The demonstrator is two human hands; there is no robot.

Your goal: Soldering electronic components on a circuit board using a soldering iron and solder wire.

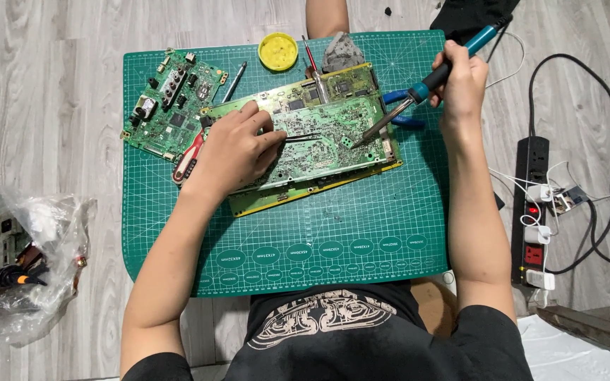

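Nearest the body, the green cutting mat (361,233) carries a row of pale oval markings along its front edge; print not legible enough to matter.

Left hand (231,152) is laid on the large circuit board (319,137), fingers closed on thin dark tweezers (298,137) aimed right toward the joint. The board sits mid-mat, solder side up, on top of a second, yellow-edged board.

Right hand (460,81) is clenched around the soldering iron (418,92), blue handle, black grip; the tip is set down on the board near its right end.

Judgement for the joint being worked:
- Board to be pinned flat by the left palm so it cannot rock.
- Iron tip to be kept on 1 pad only, dwell kept short to avoid lifted copper.
- Tweezers to be brought in close beside the tip, never under the hot shaft.
- Iron cord to be kept clear of the blue-handled pliers (400,106).

Further out: a smaller green board (174,106) at far left of the mat, a round yellow tin (278,51) at the back edge. Off-mat: a black power strip (533,204) with red switches at right, a clear plastic bag (22,261) of tools at left.
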